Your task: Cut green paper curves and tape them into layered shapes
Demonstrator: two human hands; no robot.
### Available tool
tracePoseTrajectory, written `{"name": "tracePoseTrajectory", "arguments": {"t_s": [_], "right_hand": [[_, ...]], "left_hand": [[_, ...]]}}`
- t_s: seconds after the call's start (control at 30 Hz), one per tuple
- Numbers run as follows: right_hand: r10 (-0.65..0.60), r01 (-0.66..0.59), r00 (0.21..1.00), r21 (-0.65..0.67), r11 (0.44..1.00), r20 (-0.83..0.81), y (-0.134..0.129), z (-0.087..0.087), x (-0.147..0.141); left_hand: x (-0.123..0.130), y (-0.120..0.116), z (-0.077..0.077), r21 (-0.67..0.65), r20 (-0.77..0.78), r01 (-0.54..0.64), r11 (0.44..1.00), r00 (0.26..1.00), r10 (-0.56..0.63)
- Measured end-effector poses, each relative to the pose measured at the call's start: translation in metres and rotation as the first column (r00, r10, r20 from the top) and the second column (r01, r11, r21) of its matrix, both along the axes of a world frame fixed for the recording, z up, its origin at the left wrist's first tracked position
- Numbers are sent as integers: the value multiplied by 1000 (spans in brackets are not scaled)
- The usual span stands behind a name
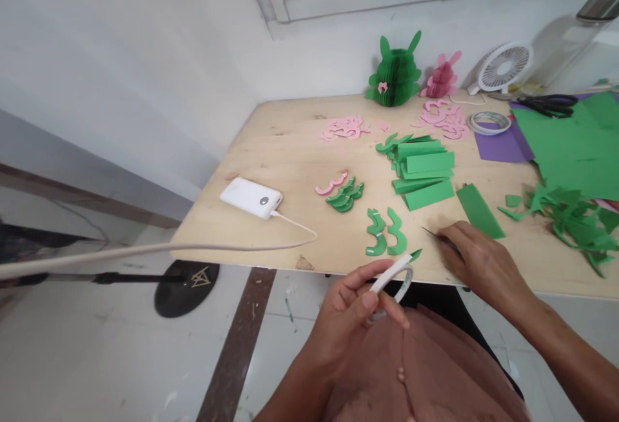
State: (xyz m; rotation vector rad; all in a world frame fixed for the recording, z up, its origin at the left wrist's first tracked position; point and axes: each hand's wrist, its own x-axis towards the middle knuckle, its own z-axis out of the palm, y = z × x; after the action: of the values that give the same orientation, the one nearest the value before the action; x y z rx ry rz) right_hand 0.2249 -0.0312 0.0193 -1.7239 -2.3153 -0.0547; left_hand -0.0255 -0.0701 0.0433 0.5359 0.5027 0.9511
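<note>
My left hand [355, 302] is closed around a roll of white tape [391, 273], held just off the table's front edge. A small green paper piece [416, 255] shows at the roll's upper side. My right hand [471, 257] rests at the table edge, its fingers closed on a thin pointed tool [430, 231] whose tip points left; its type is unclear. Between and beyond the hands lie wavy green cutouts [376, 231], some bearing white strips. Folded green paper strips [428, 167] sit behind them, and a flat green strip [480, 210] is beside my right hand.
A white power bank [251, 197] with a cable lies left. Pink cutouts [345, 128], green scraps [575, 215], black scissors [549, 104] and another tape roll [489, 123] are on the table. Paper figures [395, 77] and a fan [505, 67] stand by the wall.
</note>
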Motion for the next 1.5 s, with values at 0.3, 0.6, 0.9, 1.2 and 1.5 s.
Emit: {"name": "tracePoseTrajectory", "arguments": {"t_s": [0.3,0.6,0.9,1.2,1.5], "right_hand": [[-335,215,675,-259,942,-658,-39,25,-11],[-363,38,452,-388,921,-815,-73,46,-41],[-527,168,292,-500,850,-798,-67,44,-54],[-469,126,401,-459,879,-787,-38,42,-48],[-484,430,530,-271,861,-697,-30,37,-6]], "left_hand": [[11,1,-1,61,-13,-1,998,1000,1],[15,-5,-2,191,-117,4,982,993,18],[15,-9,-3,247,-181,67,967,983,-22],[20,-6,-8,158,-139,27,987,990,-5],[19,-5,-9,91,-114,-1,996,993,12]]}}
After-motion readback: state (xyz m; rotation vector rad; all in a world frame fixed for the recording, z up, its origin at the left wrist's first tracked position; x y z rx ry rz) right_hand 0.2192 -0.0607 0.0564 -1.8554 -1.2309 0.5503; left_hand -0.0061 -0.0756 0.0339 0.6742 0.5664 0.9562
